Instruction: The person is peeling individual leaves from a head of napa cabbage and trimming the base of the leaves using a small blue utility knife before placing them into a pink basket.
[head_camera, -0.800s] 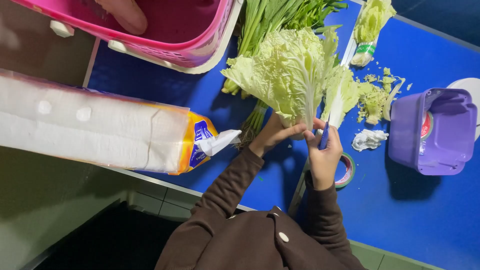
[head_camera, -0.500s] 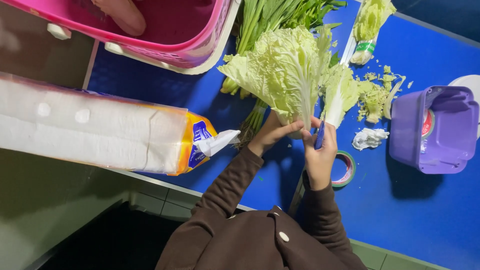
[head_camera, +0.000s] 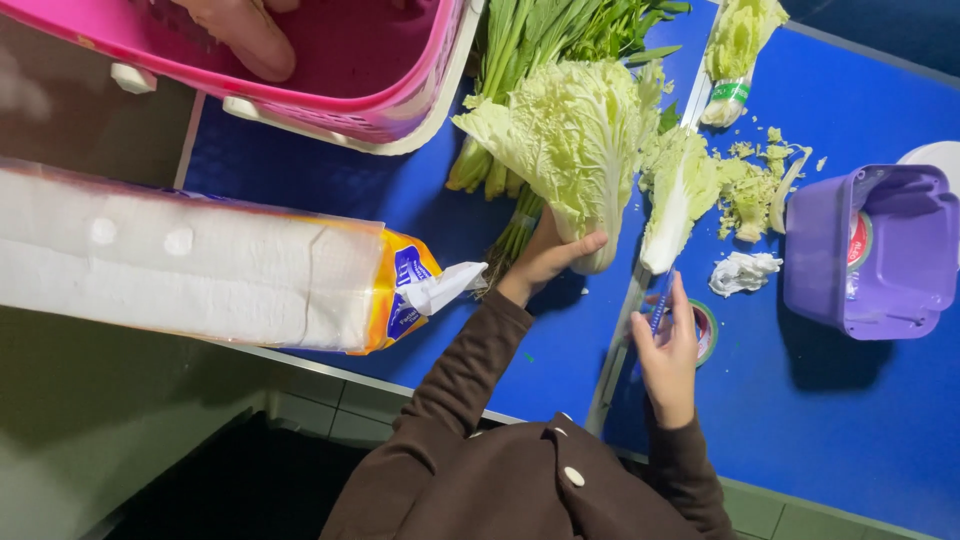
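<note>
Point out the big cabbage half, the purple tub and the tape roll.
Cabbage half (head_camera: 575, 140), head view, leafy middle.
Purple tub (head_camera: 880, 290), head view, near wall.
Tape roll (head_camera: 706, 330), head view, visible rim beside right hand.

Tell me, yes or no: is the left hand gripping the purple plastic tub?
No: the left hand grips the base of the pale green napa cabbage; the purple plastic tub sits untouched.

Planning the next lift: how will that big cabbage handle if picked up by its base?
The cabbage probably feels heavy and firm at the thick white stem end, where the left hand grips it. Its wide leafy top looks loose, so outer leaves may flop or tear.
</note>
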